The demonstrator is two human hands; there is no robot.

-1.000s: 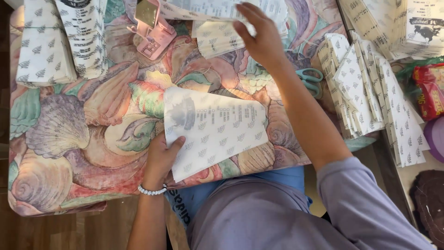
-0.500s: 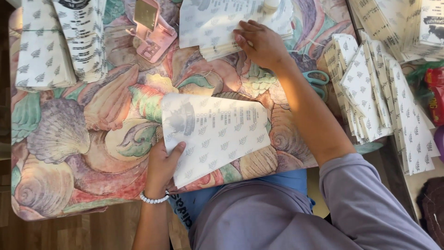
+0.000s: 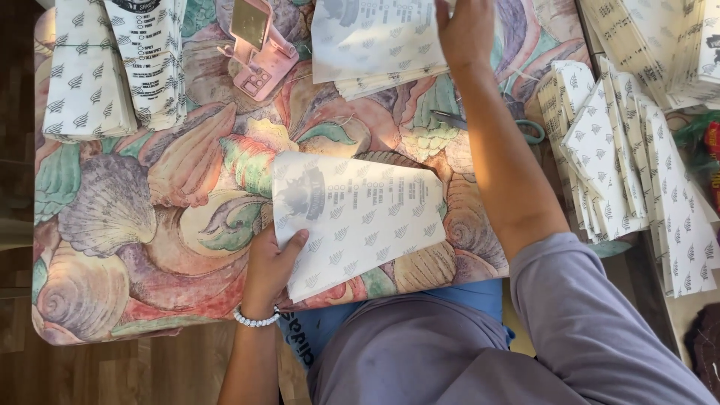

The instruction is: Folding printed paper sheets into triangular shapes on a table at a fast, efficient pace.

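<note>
A white printed paper sheet (image 3: 360,217) lies on the shell-patterned table (image 3: 135,225); behind it a stack of white printed sheets (image 3: 375,45), a pink plastic phone stand (image 3: 259,52) to that stack's left.

Head cam only: looks steeply down, close over table (image 3: 112,225), person's lap at bottom edge.

A home packing spot: a table (image 3: 112,247) under a shell-patterned cloth on wood flooring. Around the pink phone stand (image 3: 259,52) at its far edge lie stacks of printed paper sheets (image 3: 630,150) and scissors (image 3: 525,127).
</note>
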